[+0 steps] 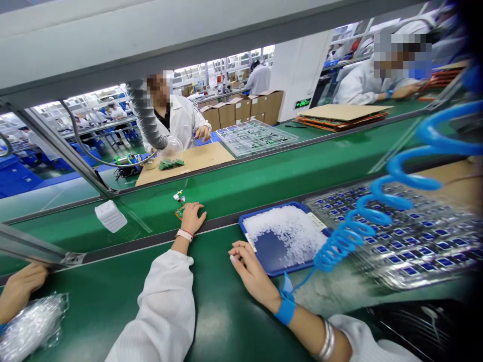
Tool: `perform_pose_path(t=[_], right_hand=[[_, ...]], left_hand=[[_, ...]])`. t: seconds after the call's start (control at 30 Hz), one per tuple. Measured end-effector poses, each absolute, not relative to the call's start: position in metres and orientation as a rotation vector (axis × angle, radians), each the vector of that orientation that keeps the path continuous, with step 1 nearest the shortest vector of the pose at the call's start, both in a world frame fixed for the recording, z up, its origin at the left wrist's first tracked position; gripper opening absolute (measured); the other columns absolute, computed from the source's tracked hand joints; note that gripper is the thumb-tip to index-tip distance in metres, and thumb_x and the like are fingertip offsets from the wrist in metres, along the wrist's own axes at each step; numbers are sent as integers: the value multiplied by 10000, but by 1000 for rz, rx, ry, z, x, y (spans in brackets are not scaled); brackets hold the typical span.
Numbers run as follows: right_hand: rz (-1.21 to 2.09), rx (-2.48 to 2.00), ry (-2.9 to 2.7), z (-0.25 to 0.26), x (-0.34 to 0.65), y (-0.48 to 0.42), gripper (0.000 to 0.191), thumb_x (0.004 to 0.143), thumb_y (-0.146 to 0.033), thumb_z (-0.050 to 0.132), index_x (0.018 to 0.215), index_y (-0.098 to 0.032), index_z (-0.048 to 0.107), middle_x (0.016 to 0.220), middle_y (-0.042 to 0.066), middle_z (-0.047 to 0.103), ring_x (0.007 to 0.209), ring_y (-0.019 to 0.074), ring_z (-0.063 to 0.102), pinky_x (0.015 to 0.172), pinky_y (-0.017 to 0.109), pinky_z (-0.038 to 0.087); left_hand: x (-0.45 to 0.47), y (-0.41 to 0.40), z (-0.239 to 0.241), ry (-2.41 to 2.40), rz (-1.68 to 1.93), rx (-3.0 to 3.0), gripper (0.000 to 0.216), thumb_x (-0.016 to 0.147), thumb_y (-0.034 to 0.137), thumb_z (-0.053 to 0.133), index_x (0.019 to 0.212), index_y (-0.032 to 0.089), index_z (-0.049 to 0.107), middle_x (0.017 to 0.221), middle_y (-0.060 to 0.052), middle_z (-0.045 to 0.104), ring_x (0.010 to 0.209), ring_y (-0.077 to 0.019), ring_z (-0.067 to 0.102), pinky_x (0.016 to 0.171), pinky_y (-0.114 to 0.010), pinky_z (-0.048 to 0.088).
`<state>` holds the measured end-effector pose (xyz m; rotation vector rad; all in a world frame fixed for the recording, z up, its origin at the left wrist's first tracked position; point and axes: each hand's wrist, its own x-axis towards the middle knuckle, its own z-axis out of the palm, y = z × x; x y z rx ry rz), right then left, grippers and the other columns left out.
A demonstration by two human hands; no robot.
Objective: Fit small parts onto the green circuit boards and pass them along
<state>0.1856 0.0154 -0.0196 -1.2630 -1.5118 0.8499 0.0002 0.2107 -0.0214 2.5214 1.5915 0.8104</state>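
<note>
My left hand [191,220] reaches onto the green conveyor belt [241,186], its thumb apart from the fingers. Beside and partly under it is a small green circuit board with orange edges [180,211]; a white connector on wires [178,196] lies at its far end. Over the green bench, my right hand [252,271] is pinched on a tiny white plastic piece [232,257], partly covered by the fingertips. Close by stands a blue tray [268,246] of many similar white pieces. A blue strap [286,306] circles my right wrist.
Clear trays with blue-faced parts [407,231] lie right, behind a coiled blue cord [362,216]. A white block [110,216] sits on the belt. Another person's hand [24,286] and clear plastic bags [33,322] are at left. A co-worker [181,118] stands across the line.
</note>
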Motion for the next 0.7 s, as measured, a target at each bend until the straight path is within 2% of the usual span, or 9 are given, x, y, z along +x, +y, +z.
perform_pose_path(t=[0.53,0.7], right_hand=[[890,-1296,-1596,-21,185,14,113,852,-260,452,866,-199,547,1059,89,528,896,190,550,752,360,459],[879,-1274,-1628,-18,185,14,88,841,-227,460,839,-201,544,1047,77,528,918,188,546,747,344,454]], left_hand=[[0,211,-17,1577,713,2502,159,802,276,575,902,187,662,1005,-78,656,1006,-250,559,921,-406,428],[0,212,-19,1665,695,2466,193,803,295,578,918,172,672,1124,-113,614,1102,-288,508,952,-434,403]])
